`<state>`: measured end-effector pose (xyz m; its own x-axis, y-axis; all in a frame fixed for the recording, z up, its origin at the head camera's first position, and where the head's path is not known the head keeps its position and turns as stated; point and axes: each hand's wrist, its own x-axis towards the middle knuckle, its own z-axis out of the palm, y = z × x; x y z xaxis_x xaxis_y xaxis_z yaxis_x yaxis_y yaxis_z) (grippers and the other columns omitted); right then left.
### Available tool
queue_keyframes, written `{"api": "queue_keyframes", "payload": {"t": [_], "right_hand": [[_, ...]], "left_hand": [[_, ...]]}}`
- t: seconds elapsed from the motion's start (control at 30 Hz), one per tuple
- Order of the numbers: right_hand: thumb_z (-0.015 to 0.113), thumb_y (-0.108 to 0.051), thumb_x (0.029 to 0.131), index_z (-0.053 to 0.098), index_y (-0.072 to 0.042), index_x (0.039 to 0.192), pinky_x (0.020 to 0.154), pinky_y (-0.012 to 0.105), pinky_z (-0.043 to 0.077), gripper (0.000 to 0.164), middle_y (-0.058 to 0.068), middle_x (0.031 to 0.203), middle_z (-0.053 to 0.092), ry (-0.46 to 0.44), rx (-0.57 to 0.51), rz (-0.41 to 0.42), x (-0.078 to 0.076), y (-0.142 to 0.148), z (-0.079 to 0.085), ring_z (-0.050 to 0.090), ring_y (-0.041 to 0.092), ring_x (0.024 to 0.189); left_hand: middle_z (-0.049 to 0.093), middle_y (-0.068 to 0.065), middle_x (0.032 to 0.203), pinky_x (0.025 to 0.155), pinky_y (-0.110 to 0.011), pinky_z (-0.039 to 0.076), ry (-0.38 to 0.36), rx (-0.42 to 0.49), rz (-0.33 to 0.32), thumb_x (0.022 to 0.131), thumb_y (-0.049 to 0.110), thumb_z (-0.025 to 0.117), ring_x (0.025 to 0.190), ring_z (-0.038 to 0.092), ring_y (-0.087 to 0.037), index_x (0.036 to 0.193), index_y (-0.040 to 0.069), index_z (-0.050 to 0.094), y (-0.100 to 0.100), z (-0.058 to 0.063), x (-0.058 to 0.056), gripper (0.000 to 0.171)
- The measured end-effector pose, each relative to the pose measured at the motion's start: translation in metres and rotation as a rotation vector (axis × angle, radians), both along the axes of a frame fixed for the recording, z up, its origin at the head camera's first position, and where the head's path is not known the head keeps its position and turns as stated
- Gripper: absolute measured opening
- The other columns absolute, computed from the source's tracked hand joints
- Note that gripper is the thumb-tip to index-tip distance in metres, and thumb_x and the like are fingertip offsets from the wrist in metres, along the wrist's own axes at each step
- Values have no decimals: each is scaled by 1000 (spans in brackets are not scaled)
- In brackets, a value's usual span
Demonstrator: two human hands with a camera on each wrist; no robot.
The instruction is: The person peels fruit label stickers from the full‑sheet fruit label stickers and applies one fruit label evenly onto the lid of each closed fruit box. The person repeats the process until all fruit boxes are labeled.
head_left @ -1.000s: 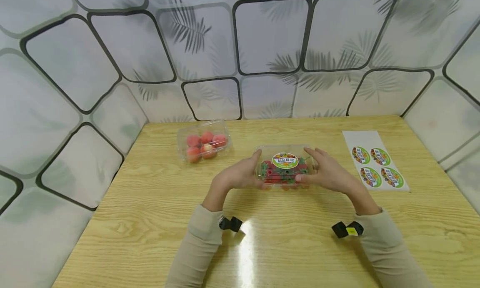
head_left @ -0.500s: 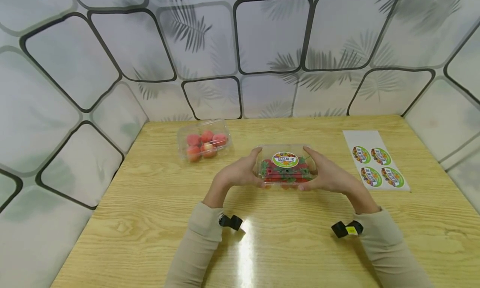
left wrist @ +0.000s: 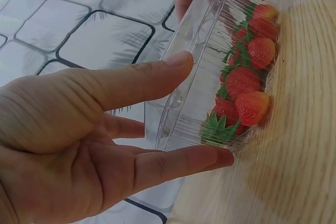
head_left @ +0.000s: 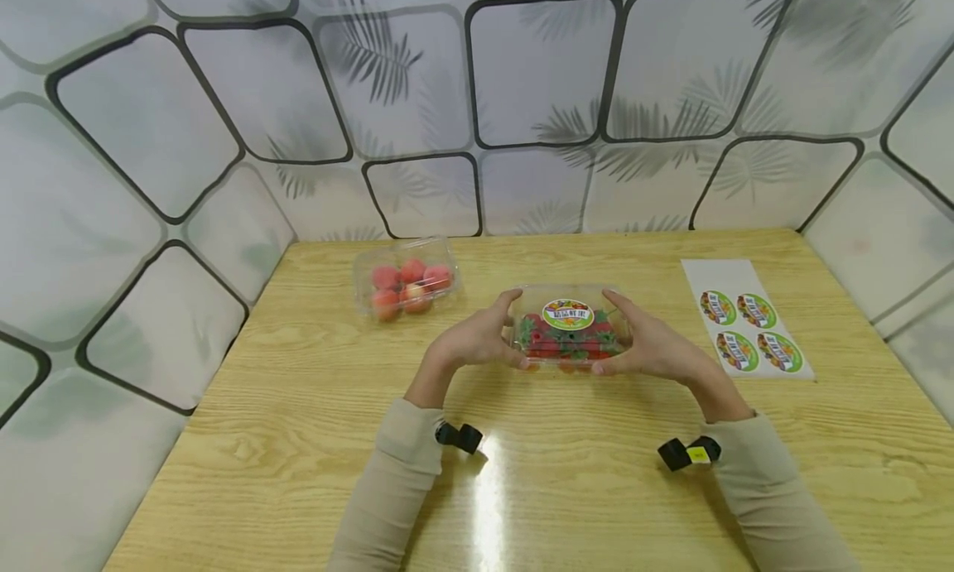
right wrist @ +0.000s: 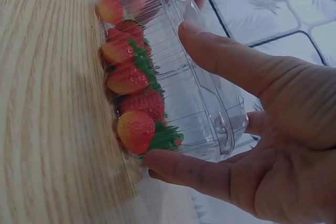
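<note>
A clear plastic clamshell box of strawberries [head_left: 570, 344] sits near the middle of the table, its lid down. An oval fruit sticker [head_left: 568, 314] is on the lid. At the box's left end, my left hand [head_left: 480, 338] holds it with thumb in front and fingers at the end and behind. My right hand [head_left: 656, 344] grips the right end in the same way. Red strawberries with green leaves [left wrist: 244, 80] show through the wall in the left wrist view. The right wrist view shows the right thumb [right wrist: 220, 48] against the rim of the box.
A second clear box [head_left: 407, 279] with several peach-like fruits stands at the back left. On the right lies a white sheet [head_left: 719, 274] with several oval stickers. A patterned wall [head_left: 417, 195] borders the table at the back and sides.
The strawberry box has shifted very slightly away from me with both hands. My right thumb has slid down to the box's lower front edge. The other box and the sticker sheet stay put.
</note>
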<state>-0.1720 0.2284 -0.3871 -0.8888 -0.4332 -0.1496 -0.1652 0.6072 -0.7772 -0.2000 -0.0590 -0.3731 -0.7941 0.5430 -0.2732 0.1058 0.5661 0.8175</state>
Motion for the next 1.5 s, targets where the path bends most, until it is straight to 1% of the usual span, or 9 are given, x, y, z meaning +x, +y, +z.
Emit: {"api": "queue_keyframes", "payload": {"t": [0.13,0.27,0.53,0.7,0.87,1.1,1.3,1.4,1.5], "right_hand": [[83,-31,83,-3,-15,161,96,63,45,117,41,152,21,-53,-72,-3,0,3,-2,32,59,134],[82,-28,84,-3,-17,161,96,63,45,116,40,151,23,-57,-95,-7,-1,3,-1,31,60,135],[82,-27,84,-5,-17,161,95,64,46,116,41,151,20,-57,-119,-31,-8,4,0,29,62,134],[83,-26,83,-7,-18,160,97,65,44,119,41,152,19,-74,-109,-46,-13,4,-1,28,61,135],[83,-26,83,-7,-20,160,100,67,39,119,40,154,17,-91,-118,-53,-19,4,0,24,60,138],[83,-26,83,-7,-21,161,101,68,37,119,39,155,15,-76,-133,-56,-25,2,0,23,59,139],[83,-23,83,-6,-22,161,103,68,35,118,39,156,14,-65,-135,-63,-29,0,1,21,58,140],[83,-20,83,-7,-20,161,104,67,34,119,39,156,13,-64,-134,-67,-31,0,2,20,58,140],[83,-20,82,-7,-21,161,105,67,34,119,38,156,12,-42,-111,-77,-33,0,3,21,57,140]], "left_hand": [[39,-27,150,101,-48,47,0,0,0,82,10,82,125,53,-42,161,17,4,0,0,-1,112],[39,-26,150,102,-49,46,9,-5,-4,82,12,82,127,52,-41,161,17,3,0,2,-2,112],[33,-27,152,101,-48,47,-35,96,27,83,5,80,117,59,-38,161,19,3,4,-2,-11,111],[28,-27,156,103,-48,45,-45,113,41,82,0,78,111,63,-36,161,21,2,8,-4,-15,112],[26,-25,157,99,-46,47,-50,127,48,83,-1,77,107,65,-34,161,22,2,9,-6,-18,111],[25,-25,158,97,-46,49,-19,120,59,82,0,78,125,53,-41,161,23,1,9,-4,-22,112],[24,-26,159,98,-46,48,-2,128,75,82,-2,78,128,52,-41,161,21,1,10,-4,-26,113],[22,-26,159,102,-48,46,-9,145,78,82,-2,78,132,47,-43,161,21,1,11,-5,-28,113],[22,-26,159,104,-49,44,9,145,84,82,-2,78,134,44,-45,161,21,0,14,-4,-30,113]]}}
